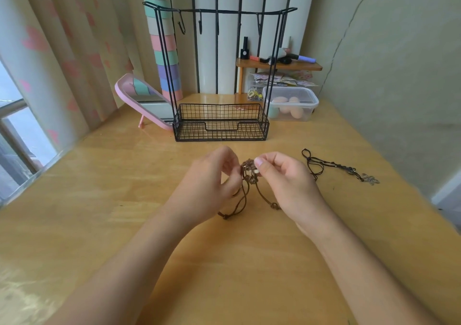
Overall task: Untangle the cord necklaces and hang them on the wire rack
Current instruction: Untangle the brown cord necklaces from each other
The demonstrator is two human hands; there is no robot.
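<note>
A brown cord necklace [249,175] is bunched in a tangle between my two hands, just above the wooden table [124,200]. My left hand [212,182] pinches its left side and my right hand [284,177] pinches its top right. Loops with knots trail down onto the table. A black cord necklace [324,164] with a silver pendant lies flat to the right of my right hand, apart from it. The black wire rack [220,122] stands behind my hands, with several bare hooks on its top bar and a basket at its base.
A pink tilted mirror [139,100] stands left of the rack. A clear lidded box [291,105] with pale sponges sits to its right, below a small wooden shelf [279,65] with bottles. Curtains and a window are at the left, a wall at the right.
</note>
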